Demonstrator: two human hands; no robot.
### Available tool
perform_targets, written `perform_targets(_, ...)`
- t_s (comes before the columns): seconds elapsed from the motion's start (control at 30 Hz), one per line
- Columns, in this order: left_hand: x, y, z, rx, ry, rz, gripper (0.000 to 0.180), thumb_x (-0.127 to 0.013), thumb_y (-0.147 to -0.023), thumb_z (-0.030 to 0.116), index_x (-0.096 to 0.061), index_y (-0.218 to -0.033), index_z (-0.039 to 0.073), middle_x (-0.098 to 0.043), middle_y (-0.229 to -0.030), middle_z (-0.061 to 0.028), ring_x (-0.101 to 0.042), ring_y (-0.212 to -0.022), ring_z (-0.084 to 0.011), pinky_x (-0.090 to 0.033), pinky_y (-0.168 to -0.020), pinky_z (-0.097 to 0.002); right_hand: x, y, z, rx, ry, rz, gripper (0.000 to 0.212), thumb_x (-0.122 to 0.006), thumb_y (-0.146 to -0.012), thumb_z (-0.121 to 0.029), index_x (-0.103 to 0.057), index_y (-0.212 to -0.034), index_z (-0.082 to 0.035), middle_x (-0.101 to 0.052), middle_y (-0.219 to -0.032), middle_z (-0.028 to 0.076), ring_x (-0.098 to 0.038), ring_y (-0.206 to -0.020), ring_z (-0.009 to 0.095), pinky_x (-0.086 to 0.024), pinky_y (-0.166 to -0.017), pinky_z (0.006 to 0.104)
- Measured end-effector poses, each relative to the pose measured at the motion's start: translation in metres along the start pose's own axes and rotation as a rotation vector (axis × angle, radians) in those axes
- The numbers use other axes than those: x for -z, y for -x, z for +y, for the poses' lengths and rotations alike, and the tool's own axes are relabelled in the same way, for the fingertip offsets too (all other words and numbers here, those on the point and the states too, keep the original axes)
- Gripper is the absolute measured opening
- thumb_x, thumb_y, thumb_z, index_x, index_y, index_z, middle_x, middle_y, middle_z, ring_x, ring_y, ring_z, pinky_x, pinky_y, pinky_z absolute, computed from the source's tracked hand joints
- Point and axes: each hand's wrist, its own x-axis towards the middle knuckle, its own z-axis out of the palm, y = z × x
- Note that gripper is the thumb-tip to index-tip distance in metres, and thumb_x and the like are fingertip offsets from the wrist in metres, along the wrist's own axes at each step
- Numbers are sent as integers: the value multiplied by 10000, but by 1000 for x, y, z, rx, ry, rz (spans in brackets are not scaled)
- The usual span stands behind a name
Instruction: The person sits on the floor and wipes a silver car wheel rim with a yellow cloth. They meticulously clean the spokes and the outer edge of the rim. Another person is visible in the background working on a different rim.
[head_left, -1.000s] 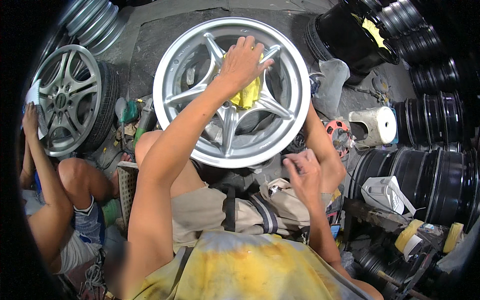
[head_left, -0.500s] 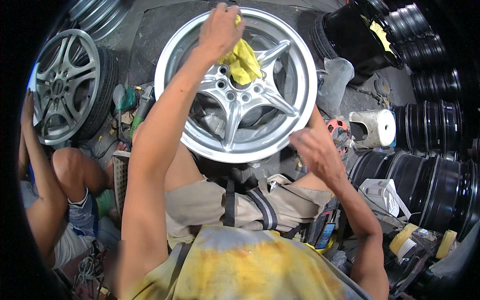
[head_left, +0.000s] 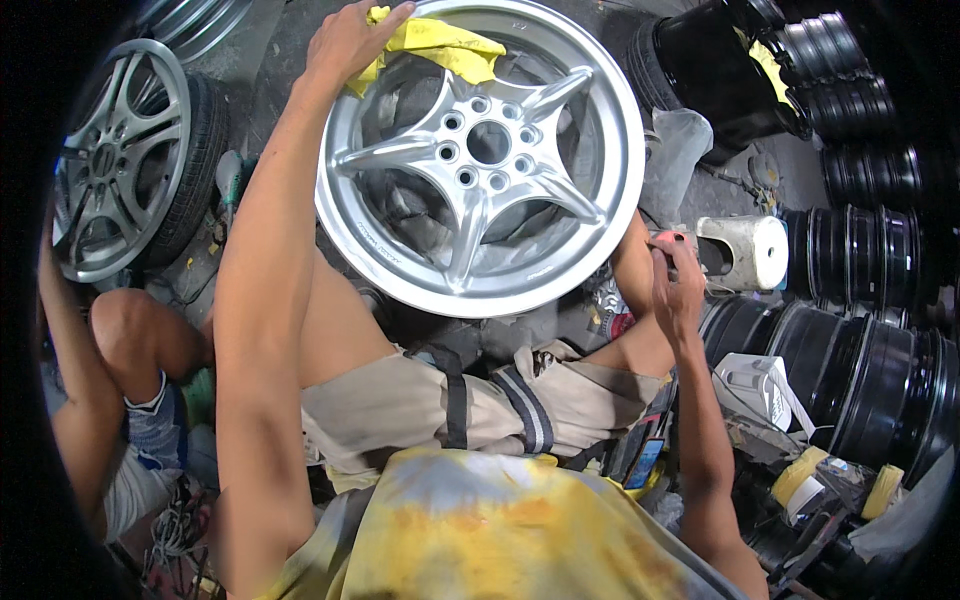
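Note:
In front of me a silver alloy wheel rim (head_left: 470, 225) lies face up, with spokes spreading from a hub ringed by several bolt holes. My left hand (head_left: 350, 42) is closed on a yellow cloth (head_left: 445, 45) at the rim's far left edge. The cloth trails right over the lip and across the opening toward a spoke. Off the rim's right side, beside my knee, is my right hand (head_left: 680, 290). Its fingers are curled together next to a red round thing (head_left: 672, 240), and what they hold, if anything, is hidden.
At the left, another spoked wheel (head_left: 125, 160) leans against a tyre (head_left: 195, 170), near a seated person's knee (head_left: 150, 325). Black wheel rims (head_left: 850, 255) are stacked on the right. A white stool-like container (head_left: 750, 252) and a white box (head_left: 755, 390) stand before them.
My left hand has moved left with the yellow cloth, from over the hub to the far left lip. My right hand has shifted right, away from the rim. The view has shifted slightly.

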Motion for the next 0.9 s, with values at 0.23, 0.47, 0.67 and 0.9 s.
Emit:
perform_targets(0.23,11,7,12,-66,-7,-61,573,-663,-884,561,-717,-1004,3,-712,-949,-257,-671,-962,-448,-526,-838,-522,-23,60,-2,-607,-271,-92,230,-590,-1030,-234,-653,-1149,-48,-662,-929,43,-609,-788,102,-484,-689,251)
perform_targets(0.47,-2,-12,-7,-58,76,-91,581,-659,-883,577,-735,-1035,21,-714,-964,-267,-686,-966,-422,-522,-871,-519,-36,50,-20,-566,-627,84,206,-680,-966,-71,-626,-1152,0,-625,-806,-15,-538,-691,20,-408,-590,168)
perform_targets(0.67,-11,-33,-65,9,72,112,694,-596,-900,633,-710,-1177,7,-692,-1127,-267,-677,-1052,-394,-500,-950,-480,-21,16,-49,-618,-774,270,222,-698,-928,11,-610,-1127,54,-607,-826,-24,-551,-695,35,-410,-605,169)
perform_targets(0.9,25,-60,-112,566,1005,545,722,-781,-837,493,-618,-1196,-112,-700,-1032,-197,-697,-938,-247,-555,-786,-382,-42,8,-78,-462,-953,225,116,-690,-946,-23,-595,-1008,0,-649,-877,29,-614,-779,63,-486,-664,191)
